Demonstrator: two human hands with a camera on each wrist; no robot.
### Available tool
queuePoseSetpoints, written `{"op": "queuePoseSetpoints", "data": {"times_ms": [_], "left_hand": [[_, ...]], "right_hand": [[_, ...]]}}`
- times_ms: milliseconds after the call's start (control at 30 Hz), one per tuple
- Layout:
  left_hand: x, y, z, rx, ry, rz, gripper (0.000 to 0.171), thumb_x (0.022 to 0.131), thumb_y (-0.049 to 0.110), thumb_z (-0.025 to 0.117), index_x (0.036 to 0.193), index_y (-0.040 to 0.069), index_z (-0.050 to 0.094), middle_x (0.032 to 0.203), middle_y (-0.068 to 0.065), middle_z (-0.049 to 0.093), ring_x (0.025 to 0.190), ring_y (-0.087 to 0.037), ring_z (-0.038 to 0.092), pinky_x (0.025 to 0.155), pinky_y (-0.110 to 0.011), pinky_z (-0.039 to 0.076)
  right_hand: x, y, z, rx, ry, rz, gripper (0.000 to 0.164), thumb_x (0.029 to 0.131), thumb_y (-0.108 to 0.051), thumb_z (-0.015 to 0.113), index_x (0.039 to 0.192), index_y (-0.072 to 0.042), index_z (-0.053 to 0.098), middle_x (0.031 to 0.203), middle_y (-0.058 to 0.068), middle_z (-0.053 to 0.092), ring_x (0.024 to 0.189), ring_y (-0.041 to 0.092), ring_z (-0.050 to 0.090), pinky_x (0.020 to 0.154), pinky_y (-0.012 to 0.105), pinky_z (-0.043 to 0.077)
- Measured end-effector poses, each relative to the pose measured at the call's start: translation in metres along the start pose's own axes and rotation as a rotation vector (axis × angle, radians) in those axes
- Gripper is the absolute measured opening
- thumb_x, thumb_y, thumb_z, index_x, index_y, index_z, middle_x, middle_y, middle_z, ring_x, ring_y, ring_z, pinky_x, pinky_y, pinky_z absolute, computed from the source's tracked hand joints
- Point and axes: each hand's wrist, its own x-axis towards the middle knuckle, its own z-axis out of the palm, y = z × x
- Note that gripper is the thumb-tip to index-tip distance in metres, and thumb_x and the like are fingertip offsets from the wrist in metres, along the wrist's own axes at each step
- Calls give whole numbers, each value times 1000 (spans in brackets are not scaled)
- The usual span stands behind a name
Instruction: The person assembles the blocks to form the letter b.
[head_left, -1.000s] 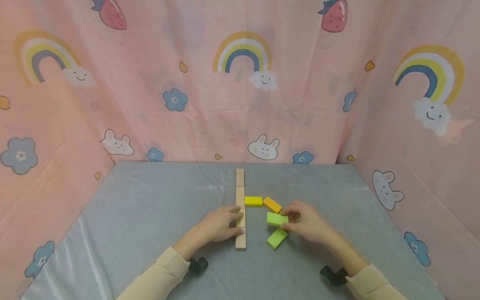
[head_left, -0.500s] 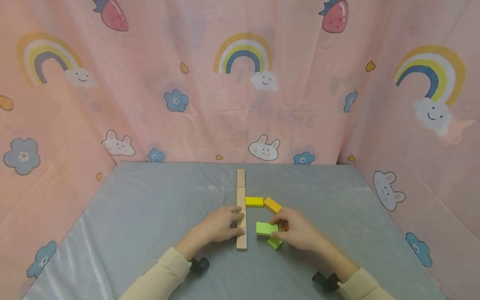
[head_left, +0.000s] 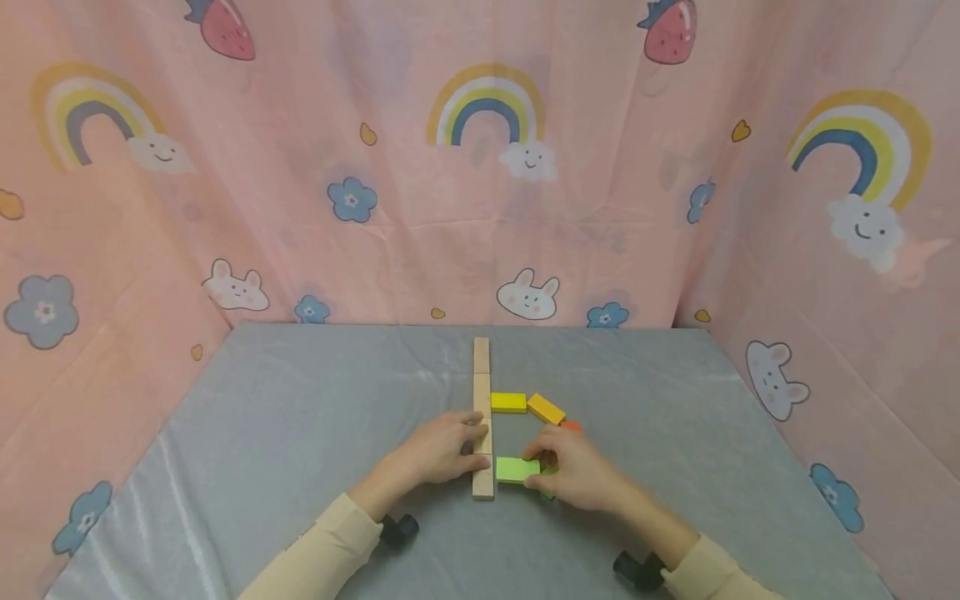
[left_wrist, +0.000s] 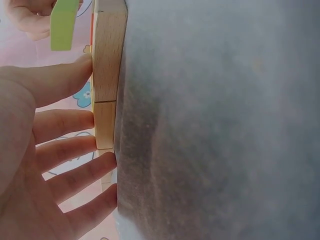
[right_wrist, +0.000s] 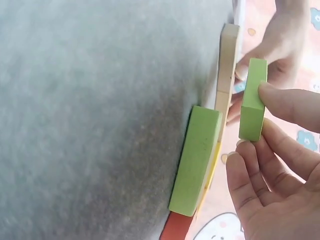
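My left hand (head_left: 442,448) rests against a straight row of plain wooden blocks (head_left: 482,358), its fingers spread and fairly straight. In the left wrist view, the thumb and fingertips touch the side and top of the wooden blocks (left_wrist: 109,55). Between thumb and fingers, my right hand (head_left: 573,471) pinches a light green block (head_left: 516,470) just right of the row's near end. The right wrist view shows this green block (right_wrist: 253,100) raised off the table. A second green block (right_wrist: 195,160) lies on the cloth below it, mostly hidden by the right hand in the head view.
Right of the row, a yellow block (head_left: 508,403) lies against it, followed by an orange block (head_left: 546,408) set at a slant. A red-orange block (head_left: 572,426) shows partly behind the right hand. Grey cloth (head_left: 322,383) covers the table, with a pink printed curtain (head_left: 405,258) behind.
My right hand has carried the light green block leftward and nearer to me, over the second green block and close to the wooden row. The left hand has stayed in place.
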Motion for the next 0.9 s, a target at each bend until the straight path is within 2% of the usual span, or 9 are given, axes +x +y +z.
{"op": "queuePoseSetpoints", "data": {"times_ms": [467, 900], "left_hand": [[-1, 0, 0, 10, 4, 18, 55, 96, 44, 69, 139, 9, 64, 150, -9, 53, 135, -29, 52, 108, -44, 46], [0, 0, 0, 1, 1, 5, 54, 96, 44, 69, 138, 10, 65, 150, -9, 52, 135, -30, 51, 107, -45, 46]], "right_hand": [[0, -2, 6, -20, -25, -25, 23, 80, -15, 87, 100, -11, 76, 91, -6, 60, 83, 14, 55, 71, 26, 48], [1, -1, 6, -21, -24, -38, 23, 80, -13, 87, 100, -10, 76, 90, -7, 60, 82, 12, 55, 71, 26, 49]]}}
